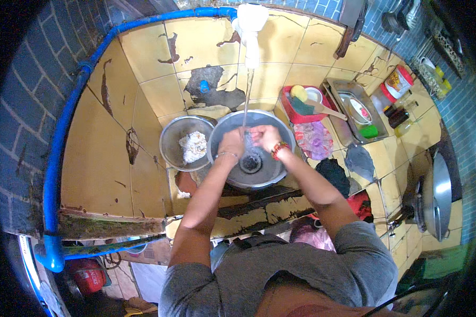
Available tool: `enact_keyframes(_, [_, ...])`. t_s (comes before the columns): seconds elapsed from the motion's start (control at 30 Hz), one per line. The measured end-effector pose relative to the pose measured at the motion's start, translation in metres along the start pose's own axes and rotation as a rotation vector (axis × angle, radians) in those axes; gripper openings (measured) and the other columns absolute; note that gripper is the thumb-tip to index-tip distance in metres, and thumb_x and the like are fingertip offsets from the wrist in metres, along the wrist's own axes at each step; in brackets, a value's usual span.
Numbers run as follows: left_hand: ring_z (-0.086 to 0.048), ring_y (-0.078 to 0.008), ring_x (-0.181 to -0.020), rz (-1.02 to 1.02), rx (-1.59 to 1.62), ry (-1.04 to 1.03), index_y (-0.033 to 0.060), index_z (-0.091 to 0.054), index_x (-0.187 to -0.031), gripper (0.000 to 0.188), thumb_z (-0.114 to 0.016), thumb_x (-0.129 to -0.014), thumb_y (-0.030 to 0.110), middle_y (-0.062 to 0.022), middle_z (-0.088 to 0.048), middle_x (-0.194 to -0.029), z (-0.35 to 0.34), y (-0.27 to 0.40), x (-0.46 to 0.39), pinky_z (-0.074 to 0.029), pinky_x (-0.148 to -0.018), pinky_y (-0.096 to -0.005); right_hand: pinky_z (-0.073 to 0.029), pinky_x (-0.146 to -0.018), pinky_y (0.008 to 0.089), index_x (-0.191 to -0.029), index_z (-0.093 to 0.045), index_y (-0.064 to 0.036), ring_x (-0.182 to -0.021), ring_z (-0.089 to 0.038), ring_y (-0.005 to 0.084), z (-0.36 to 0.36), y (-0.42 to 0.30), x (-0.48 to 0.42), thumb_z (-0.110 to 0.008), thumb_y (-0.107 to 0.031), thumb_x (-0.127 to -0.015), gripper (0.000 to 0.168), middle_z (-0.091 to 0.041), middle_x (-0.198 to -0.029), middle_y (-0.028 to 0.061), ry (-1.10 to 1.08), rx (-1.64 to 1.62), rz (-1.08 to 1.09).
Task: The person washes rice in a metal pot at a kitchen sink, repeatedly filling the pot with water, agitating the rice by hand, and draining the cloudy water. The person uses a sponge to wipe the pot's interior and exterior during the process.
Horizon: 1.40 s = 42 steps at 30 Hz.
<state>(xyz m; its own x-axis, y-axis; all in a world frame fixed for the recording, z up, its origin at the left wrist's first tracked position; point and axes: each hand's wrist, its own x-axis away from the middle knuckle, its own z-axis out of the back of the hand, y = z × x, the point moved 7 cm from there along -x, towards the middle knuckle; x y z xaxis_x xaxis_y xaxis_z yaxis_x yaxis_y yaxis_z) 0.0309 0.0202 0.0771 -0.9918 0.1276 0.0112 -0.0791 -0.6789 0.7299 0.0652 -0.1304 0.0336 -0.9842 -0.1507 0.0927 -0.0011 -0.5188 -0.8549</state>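
Note:
Both my hands are inside a large round metal pot (277, 168), under a stream of water (247, 93) from a white tap (252, 35). My left hand (233, 142) is blurred, and its fingers point up toward the falling water. Facing it from the other side of the stream, my right hand (266, 138) has its fingers bent and apart, with nothing visible in them. Water splashes between the two hands. A dark ring (250, 163) shows at the pot's bottom. Against the pot's left side stands a metal bowl (168, 146) holding white grainy food, apparently rice (194, 146).
Right of the pot are a red tub (289, 113) with sponges and a wooden spoon (329, 110), a purple cloth (315, 140), a black cloth (333, 176) and a metal tray (341, 130). A wok (440, 198) stands far right. Blue pipe (69, 119) runs along the left wall.

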Motion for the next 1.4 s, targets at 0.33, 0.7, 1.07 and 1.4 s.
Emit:
enact_keyframes(0.33, [-0.033,-0.0446,-0.122,0.077,0.063,0.262,-0.0102,-0.024,-0.131,0.072,-0.051,-0.065,-0.008,-0.0302,-0.025,-0.135,0.009,-0.092,0.031,-0.029,-0.104,-0.0385,-0.045,-0.07,0.0489,-0.091,-0.054,-0.001,-0.078,-0.056,0.0434,0.1,-0.002,0.049,-0.055,-0.022,-0.082,0.023,-0.058,-0.079,0.0259,0.417,0.547,0.092])
enact_keyframes(0.7, [-0.043,-0.0366,-0.115,-0.286,-0.157,-0.209,-0.0007,-0.05,-0.11,0.031,-0.044,-0.082,0.009,-0.0209,-0.048,-0.119,-0.063,-0.057,-0.014,-0.032,-0.101,-0.0427,-0.049,-0.062,0.0428,-0.091,-0.068,-0.014,-0.071,-0.061,0.0344,0.073,-0.153,0.048,-0.055,-0.034,-0.081,0.025,-0.063,-0.077,0.0157,0.41,0.688,0.37])
enact_keyframes(1.07, [-0.054,-0.0288,-0.098,0.078,0.601,-0.34,0.001,-0.052,-0.108,0.033,-0.035,-0.091,0.024,-0.0163,-0.056,-0.108,-0.148,0.014,0.008,-0.043,-0.087,-0.0396,-0.044,-0.082,0.0301,-0.097,-0.065,-0.003,-0.094,-0.059,0.0248,0.065,-0.143,0.038,-0.058,-0.024,-0.084,0.026,-0.062,-0.096,0.0147,0.411,0.178,0.318])
enact_keyframes(1.4, [-0.054,-0.0221,-0.103,0.173,2.047,-0.159,0.0018,-0.048,-0.116,0.043,-0.034,-0.095,0.037,-0.0101,-0.059,-0.108,-0.063,0.094,-0.001,-0.042,-0.092,-0.034,-0.038,-0.054,0.0259,-0.087,-0.065,0.0,-0.057,-0.043,0.0063,0.059,-0.12,0.029,-0.051,-0.03,-0.091,0.033,-0.05,-0.059,-0.0035,0.294,0.018,0.084])
